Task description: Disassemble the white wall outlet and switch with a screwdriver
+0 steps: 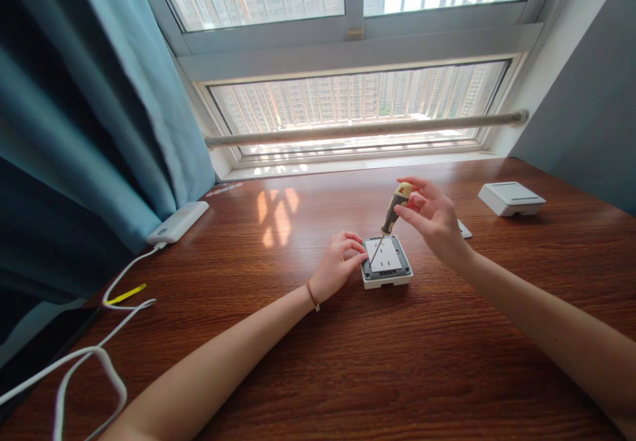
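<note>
A wall socket with a white face and a grey surround sits in a white box on the wooden table. My left hand rests against its left side, fingers closed on the edge. In my right hand is a screwdriver with a grey and yellow handle, held by fingers and thumb. The shaft slants down to the left, and its tip is at the left part of the socket. Whether the tip sits in a screw I cannot tell. Partly behind my right hand lies a flat white plate.
A white box with a cover stands at the right on the table. On the left are a white power strip, its white cable and a yellow strip. A blue curtain and a window sill border the table.
</note>
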`<state>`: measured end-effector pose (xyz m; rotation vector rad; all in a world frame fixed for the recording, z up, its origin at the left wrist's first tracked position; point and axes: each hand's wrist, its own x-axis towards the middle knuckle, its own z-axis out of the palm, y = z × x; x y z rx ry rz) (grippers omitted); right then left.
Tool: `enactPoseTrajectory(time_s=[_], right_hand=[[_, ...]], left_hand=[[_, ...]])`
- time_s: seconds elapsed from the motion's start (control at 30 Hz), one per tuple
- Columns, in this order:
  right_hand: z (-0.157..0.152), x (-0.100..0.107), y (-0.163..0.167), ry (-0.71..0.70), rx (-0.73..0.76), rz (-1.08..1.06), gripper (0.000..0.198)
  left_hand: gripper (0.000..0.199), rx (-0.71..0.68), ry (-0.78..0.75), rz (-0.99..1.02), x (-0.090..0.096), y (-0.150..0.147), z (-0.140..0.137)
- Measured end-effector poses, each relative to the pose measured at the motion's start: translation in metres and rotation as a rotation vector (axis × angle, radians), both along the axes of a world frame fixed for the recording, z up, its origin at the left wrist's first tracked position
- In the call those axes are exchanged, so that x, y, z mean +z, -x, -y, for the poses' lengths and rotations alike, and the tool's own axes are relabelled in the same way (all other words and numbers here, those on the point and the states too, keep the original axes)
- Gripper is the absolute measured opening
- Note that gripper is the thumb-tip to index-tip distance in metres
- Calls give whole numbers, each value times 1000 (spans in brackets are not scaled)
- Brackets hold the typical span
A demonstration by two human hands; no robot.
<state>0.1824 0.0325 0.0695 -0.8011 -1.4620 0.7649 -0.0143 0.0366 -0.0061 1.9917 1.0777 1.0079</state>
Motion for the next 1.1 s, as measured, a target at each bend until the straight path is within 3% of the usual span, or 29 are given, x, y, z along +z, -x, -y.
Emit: enactPoseTrajectory(time_s=[0.23,0.47,0.77,1.1], right_hand=[[-1,0,0,2,18,-5,38],[1,2,0,6,22,9,38],[1,1,0,6,22,12,39],[0,-1,0,-5,6,25,40]], left_hand=[[8,9,-6,-31,5,1,0],[8,-36,-253,-344,23,4,0],[14,-102,-560,-517,19,6,0],[18,-130,-637,-574,22,5,0]])
